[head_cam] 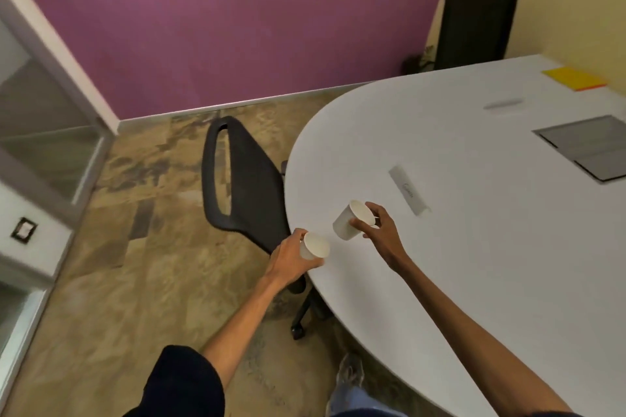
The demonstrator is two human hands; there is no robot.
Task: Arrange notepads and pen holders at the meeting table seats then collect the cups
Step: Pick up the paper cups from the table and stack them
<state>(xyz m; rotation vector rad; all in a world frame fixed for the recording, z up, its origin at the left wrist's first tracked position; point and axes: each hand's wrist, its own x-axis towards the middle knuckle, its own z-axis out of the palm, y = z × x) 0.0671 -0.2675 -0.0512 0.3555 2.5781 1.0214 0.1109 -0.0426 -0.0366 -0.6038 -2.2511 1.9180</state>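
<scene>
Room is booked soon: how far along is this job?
Looks done: a yellow notepad lies at the table's far end. In hand: left hand grips one white cup, right hand grips a second cup. Left: carrying both off; much of the table is out of view.

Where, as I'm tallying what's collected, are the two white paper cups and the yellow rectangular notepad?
Left-hand white paper cup [316,245]: head view, open mouth.
Right-hand white paper cup [342,228]: head view, side wall.
Yellow rectangular notepad [574,78]: head view, top sheet.
</scene>
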